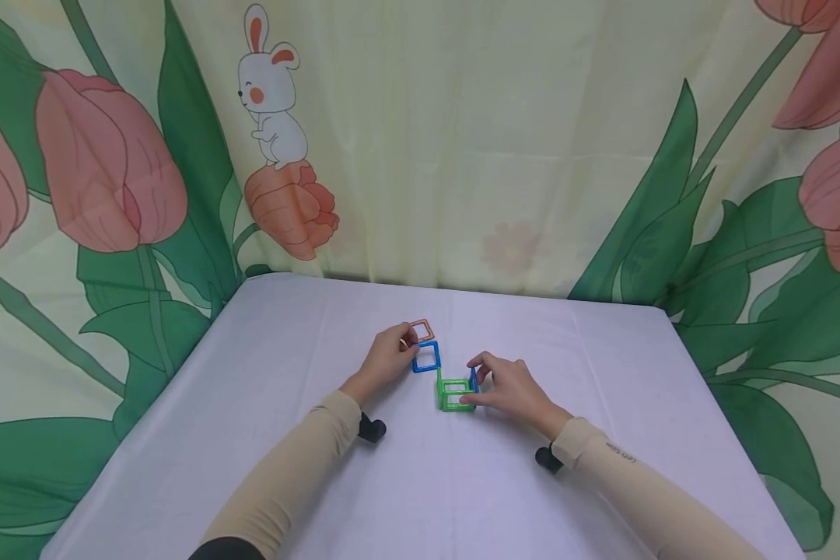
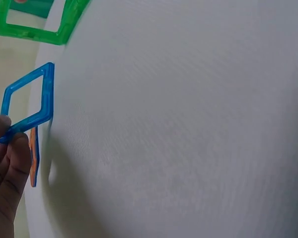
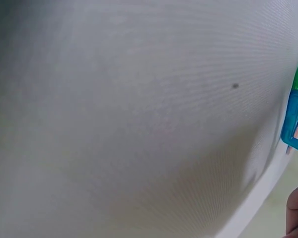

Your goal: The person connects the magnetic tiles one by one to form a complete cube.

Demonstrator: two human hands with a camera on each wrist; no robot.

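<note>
My left hand (image 1: 390, 354) pinches one edge of a blue square magnetic tile (image 2: 48, 91) between thumb and fingers, tilted up off the tabletop. Just beyond that hand lies an orange square tile (image 1: 430, 330), partly hidden by the fingers. A small open box of green magnetic tiles (image 1: 456, 407) stands nearer to me, with a second blue tile (image 3: 290, 119) upright as its right side. My right hand (image 1: 509, 386) holds the box at that side, thumb at the front green tile and index finger over the blue one. The blue tile in my left hand is close to the box's back left corner.
A white cloth covers the table (image 1: 574, 498), whose far edge meets a hanging curtain (image 1: 455, 155) printed with tulips and a rabbit. Both wrists wear black camera mounts; the left one (image 1: 372, 429) hangs close over the cloth.
</note>
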